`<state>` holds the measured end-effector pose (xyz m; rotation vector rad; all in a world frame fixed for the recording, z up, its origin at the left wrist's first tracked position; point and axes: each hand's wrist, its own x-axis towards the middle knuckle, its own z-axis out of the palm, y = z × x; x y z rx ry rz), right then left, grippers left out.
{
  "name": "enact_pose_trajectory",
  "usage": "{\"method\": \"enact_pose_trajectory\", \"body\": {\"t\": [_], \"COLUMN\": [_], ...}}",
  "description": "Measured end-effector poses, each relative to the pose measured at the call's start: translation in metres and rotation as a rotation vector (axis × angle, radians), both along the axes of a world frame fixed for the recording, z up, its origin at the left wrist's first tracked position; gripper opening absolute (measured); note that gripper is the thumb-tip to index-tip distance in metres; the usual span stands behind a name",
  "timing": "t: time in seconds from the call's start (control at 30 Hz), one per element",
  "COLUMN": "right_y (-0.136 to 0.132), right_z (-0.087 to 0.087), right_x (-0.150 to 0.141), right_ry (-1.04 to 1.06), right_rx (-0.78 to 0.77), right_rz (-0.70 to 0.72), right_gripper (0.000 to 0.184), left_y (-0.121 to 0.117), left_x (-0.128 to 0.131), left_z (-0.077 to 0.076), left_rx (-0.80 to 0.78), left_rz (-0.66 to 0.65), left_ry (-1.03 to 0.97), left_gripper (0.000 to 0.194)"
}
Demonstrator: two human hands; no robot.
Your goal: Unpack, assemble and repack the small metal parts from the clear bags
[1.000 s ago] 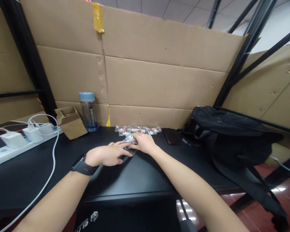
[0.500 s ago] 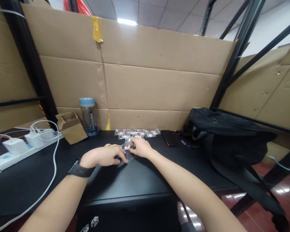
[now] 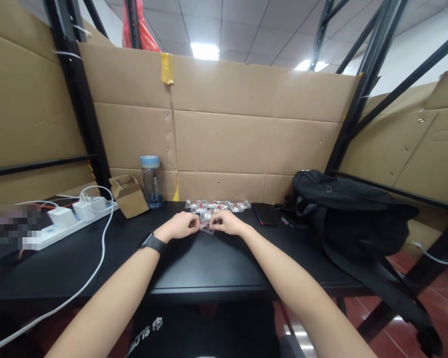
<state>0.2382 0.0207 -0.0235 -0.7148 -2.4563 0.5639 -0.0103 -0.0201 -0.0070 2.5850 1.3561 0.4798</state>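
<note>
Both of my hands meet over the black table, close to a cluster of small clear packets that look shiny with red marks inside. Between my fingertips is one small clear plastic packet with a bit of red showing. My left hand, with a dark watch on its wrist, pinches the packet's left side. From the right, my right hand pinches the other side with thumb and fingers. The hands partly cover the packet, so its contents are hard to make out.
At the left stand a water bottle, an open cardboard box and a white power strip with a trailing cable. A dark phone-like slab and a black bag lie right. A cardboard wall closes the back.
My left hand has gone from spread fingers to a pinch at the packet. The round, red-centred thing seen in the packet is now mostly covered. The whole view has shifted.
</note>
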Motion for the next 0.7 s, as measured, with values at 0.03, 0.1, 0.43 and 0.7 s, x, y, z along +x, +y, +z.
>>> {"method": "enact_pose_trajectory", "body": {"t": [0.03, 0.1, 0.43, 0.7], "right_y": [0.0, 0.001, 0.002, -0.011], "right_z": [0.0, 0.001, -0.02, -0.012], "right_x": [0.0, -0.001, -0.014, -0.015], "right_ry": [0.039, 0.132, 0.194, -0.2], "right_rx": [-0.022, -0.108, -0.326, 0.226], "right_rz": [-0.019, -0.079, -0.377, -0.13], "right_gripper": [0.006, 0.01, 0.043, 0.043], "left_y": [0.002, 0.007, 0.018, 0.008], "left_x": [-0.002, -0.007, 0.002, 0.008], "left_z": [0.0, -0.001, -0.015, -0.015], "left_rx": [-0.03, -0.1, -0.266, -0.148], "left_rz": [0.003, 0.021, 0.389, 0.482], "left_ry": [-0.057, -0.175, -0.193, -0.053], "left_gripper": [0.011, 0.015, 0.031, 0.014]}}
